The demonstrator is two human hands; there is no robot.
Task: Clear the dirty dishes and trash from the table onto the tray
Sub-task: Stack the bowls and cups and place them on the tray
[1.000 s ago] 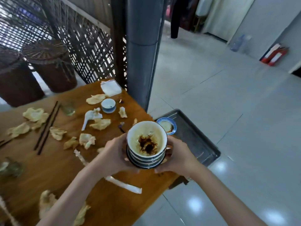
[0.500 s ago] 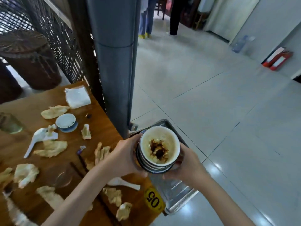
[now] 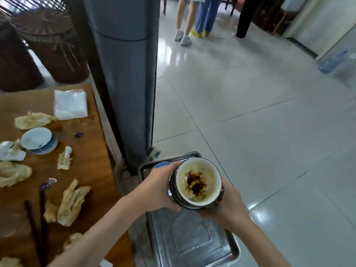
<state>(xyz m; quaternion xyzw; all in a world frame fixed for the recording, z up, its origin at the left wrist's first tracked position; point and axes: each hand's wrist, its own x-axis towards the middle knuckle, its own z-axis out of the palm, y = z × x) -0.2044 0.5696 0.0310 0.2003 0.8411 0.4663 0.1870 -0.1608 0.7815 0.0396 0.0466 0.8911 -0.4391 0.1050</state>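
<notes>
Stacked bowls (image 3: 198, 186), top sauce-stained | gripped by left hand (image 3: 159, 187), right hand (image 3: 225, 207) | over tray (image 3: 192, 241), seemingly unseated

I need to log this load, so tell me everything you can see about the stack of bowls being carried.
The stack of bowls is several nested, dark-rimmed bowls that look ceramic. The top one is cream-white inside with dark red-brown sauce residue at its centre. It is held roughly upright over the metal tray, the left hand and right hand gripping opposite sides.
</notes>
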